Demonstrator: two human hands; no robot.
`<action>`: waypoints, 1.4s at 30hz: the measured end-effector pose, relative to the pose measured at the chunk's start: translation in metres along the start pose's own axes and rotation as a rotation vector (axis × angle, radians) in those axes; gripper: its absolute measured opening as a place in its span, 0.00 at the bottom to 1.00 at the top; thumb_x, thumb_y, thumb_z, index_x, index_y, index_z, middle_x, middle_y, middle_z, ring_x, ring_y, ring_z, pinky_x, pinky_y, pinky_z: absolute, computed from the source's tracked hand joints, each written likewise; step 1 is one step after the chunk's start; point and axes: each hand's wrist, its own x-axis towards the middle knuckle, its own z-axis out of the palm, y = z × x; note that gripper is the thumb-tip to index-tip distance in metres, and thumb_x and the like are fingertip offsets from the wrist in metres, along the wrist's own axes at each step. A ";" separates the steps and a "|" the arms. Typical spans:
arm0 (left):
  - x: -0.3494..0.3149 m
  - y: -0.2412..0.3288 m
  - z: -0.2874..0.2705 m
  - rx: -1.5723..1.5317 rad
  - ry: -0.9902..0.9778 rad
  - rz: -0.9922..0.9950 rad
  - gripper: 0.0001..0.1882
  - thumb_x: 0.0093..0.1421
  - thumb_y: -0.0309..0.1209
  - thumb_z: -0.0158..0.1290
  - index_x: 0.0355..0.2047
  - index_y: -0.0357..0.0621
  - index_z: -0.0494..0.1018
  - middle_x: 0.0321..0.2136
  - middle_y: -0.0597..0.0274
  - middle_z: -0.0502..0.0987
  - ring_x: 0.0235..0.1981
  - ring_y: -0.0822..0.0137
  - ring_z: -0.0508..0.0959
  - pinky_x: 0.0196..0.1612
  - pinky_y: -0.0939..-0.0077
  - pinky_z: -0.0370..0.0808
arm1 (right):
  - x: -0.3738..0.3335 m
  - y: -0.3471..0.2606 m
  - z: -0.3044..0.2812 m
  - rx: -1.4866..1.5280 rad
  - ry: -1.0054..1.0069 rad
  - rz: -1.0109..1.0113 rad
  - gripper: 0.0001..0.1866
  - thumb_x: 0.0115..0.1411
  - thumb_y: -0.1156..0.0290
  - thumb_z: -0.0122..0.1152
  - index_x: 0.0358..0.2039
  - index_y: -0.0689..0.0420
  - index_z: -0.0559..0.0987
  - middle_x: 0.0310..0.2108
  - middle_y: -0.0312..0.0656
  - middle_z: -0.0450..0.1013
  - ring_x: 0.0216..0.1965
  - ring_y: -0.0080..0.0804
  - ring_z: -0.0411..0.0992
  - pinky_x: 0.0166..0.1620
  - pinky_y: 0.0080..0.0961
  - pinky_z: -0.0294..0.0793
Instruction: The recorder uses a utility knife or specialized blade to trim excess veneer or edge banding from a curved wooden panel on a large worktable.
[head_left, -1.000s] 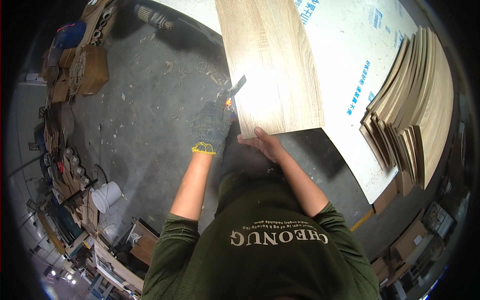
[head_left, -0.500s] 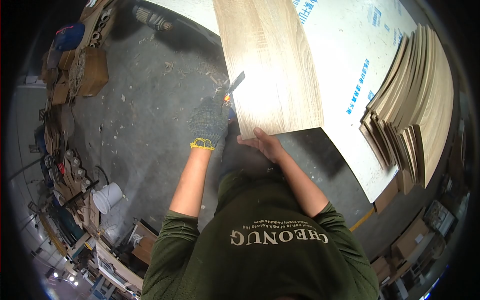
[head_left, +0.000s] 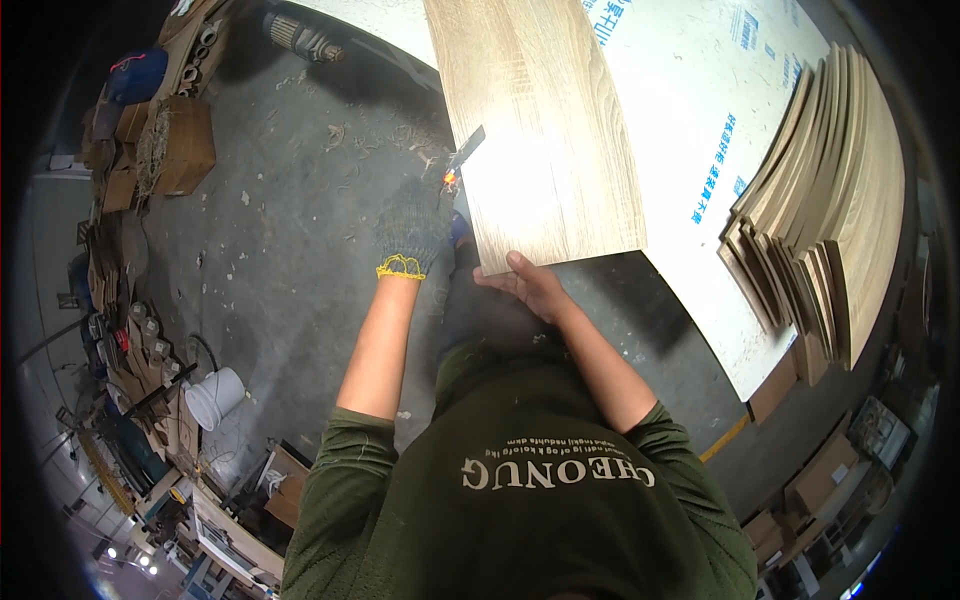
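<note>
My left hand (head_left: 412,228), in a grey knit glove with a yellow cuff, grips a small blade tool (head_left: 463,155) whose metal tip lies against the left edge of a long light wood-grain panel (head_left: 540,130). My right hand (head_left: 532,287) is bare and holds the near end of that panel from below, fingers curled around its lower edge. The panel lies on a large white sheet (head_left: 700,110) and juts out over the concrete floor.
A stack of similar thin wood panels (head_left: 820,200) lies at the right on the white sheet. On the grey floor (head_left: 290,230) are shavings. Cardboard boxes (head_left: 170,145) and clutter line the left side. A white bucket (head_left: 215,395) stands at lower left.
</note>
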 end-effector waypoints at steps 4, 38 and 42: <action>0.006 -0.009 0.008 -0.017 0.054 0.041 0.22 0.62 0.41 0.48 0.56 0.51 0.70 0.42 0.47 0.77 0.43 0.49 0.77 0.45 0.55 0.73 | 0.000 0.001 -0.001 -0.014 -0.001 0.014 0.32 0.65 0.57 0.51 0.61 0.68 0.59 0.54 0.54 0.67 0.55 0.50 0.69 0.61 0.48 0.65; 0.084 -0.014 -0.016 0.104 0.042 0.025 0.23 0.65 0.47 0.43 0.56 0.54 0.69 0.47 0.51 0.77 0.46 0.50 0.77 0.48 0.56 0.73 | 0.003 0.004 -0.003 -0.004 0.026 0.061 0.27 0.68 0.60 0.48 0.59 0.66 0.61 0.52 0.52 0.68 0.53 0.50 0.70 0.58 0.51 0.69; 0.096 -0.015 -0.022 0.112 0.033 0.022 0.24 0.65 0.49 0.42 0.57 0.55 0.69 0.46 0.52 0.77 0.45 0.51 0.77 0.47 0.55 0.73 | 0.003 0.008 -0.007 0.006 0.035 0.044 0.28 0.67 0.59 0.49 0.59 0.66 0.60 0.52 0.53 0.67 0.53 0.53 0.70 0.58 0.52 0.69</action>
